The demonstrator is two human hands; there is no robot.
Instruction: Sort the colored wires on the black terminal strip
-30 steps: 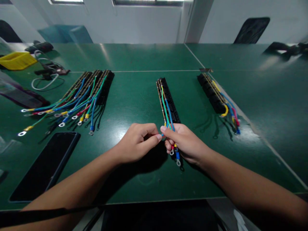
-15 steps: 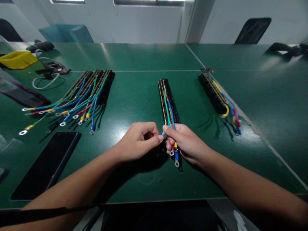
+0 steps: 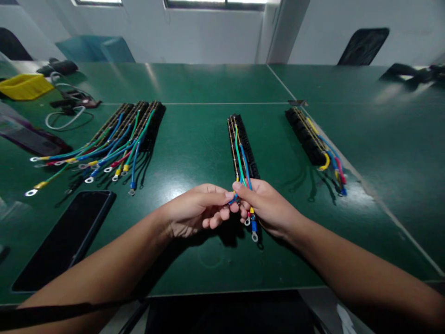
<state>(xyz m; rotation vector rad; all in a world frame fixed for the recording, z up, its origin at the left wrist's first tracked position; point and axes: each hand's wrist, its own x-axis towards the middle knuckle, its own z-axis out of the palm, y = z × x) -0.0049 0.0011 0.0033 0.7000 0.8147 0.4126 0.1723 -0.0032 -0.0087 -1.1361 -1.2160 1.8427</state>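
In front of me a black terminal strip (image 3: 247, 144) with brass-coloured bars lies lengthwise on the green table. Green, blue and yellow wires (image 3: 244, 162) run along it toward me. My right hand (image 3: 273, 204) is closed around these wires near the strip's close end. Below its fingers stick out a blue-sleeved ring terminal (image 3: 254, 229) and a smaller red-sleeved one (image 3: 247, 219). My left hand (image 3: 201, 208) pinches a blue wire between thumb and forefinger, touching the right fingertips. That wire's end is hidden by the fingers.
Several wired strips (image 3: 128, 130) lie side by side at left, their ring terminals pointing toward me. Another wired strip (image 3: 308, 137) lies at right. A phone (image 3: 66, 241) rests near the left front edge. Behind it are a plastic bag (image 3: 28, 130), a cable (image 3: 66, 123) and a yellow bin (image 3: 26, 86).
My left hand has turned so its palm and curled fingers show, and its fingertips have shifted slightly under the blue wire. The right hand keeps its grip on the bundle.
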